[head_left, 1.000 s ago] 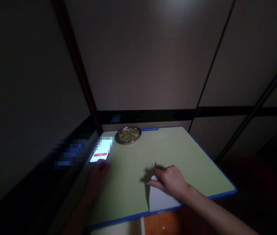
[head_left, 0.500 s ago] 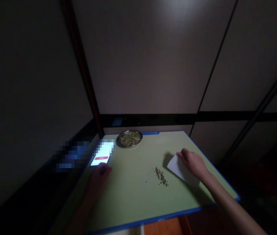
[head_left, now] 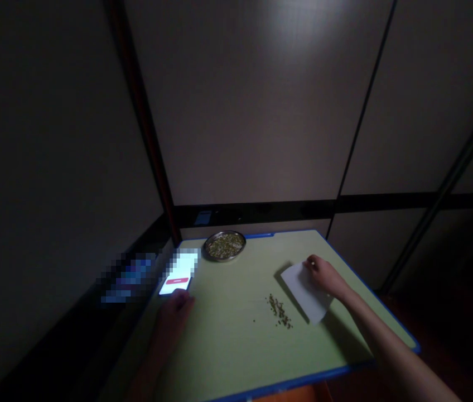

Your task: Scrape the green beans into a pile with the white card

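Note:
My right hand pinches the upper edge of a white sheet of paper, which is tilted above the table and casts a shadow. Just left of the paper, a loose scatter of small brownish seeds or grains lies on the green tabletop. My left hand rests with curled fingers by the near end of a lit phone, and nothing shows in it. At the back left stands a round metal plate holding many green and pale bits.
Blue edging runs round the table. Behind it is a large panelled wall with a dark glossy strip. An orange surface shows below the front edge. The surroundings are dim.
My right hand has turned the paper so more of its face shows, with its lower corner swung toward the table front. The view has shifted slightly. The seeds and left hand stay put.

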A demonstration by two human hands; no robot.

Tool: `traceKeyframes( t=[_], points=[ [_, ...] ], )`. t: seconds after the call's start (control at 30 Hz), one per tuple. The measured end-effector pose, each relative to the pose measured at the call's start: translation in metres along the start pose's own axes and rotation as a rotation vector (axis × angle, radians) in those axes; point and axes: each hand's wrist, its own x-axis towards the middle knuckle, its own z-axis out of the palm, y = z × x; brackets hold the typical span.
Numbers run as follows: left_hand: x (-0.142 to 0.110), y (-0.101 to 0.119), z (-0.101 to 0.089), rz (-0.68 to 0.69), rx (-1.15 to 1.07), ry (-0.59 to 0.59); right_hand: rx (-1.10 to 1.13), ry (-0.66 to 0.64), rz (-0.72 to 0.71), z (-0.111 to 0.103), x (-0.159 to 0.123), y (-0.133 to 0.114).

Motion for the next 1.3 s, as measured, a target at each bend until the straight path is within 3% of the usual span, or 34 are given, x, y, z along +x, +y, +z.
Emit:
traceKeyframes(
  t=[0.27,0.5,0.73,0.93,1.3],
  points=[
    [0.000,0.002,-0.001,-0.012,0.028,-0.014,0.137,0.084,-0.099,-0.015,0.006,-0.030],
    [0.003,-0.008,0.002,-0.006,0.016,-0.029,0.236,0.010,-0.165,-0.003,-0.010,-0.043],
    [0.003,-0.009,0.002,-0.007,0.013,-0.012,0.443,0.086,-0.020,0.023,-0.007,-0.022],
    [0.000,0.000,0.001,0.003,0.004,-0.002,0.644,0.199,0.157,0.050,-0.026,0.004],
    [0.003,-0.010,0.003,0.018,0.008,0.012,0.773,0.433,0.183,0.064,-0.039,0.014]
  ],
)
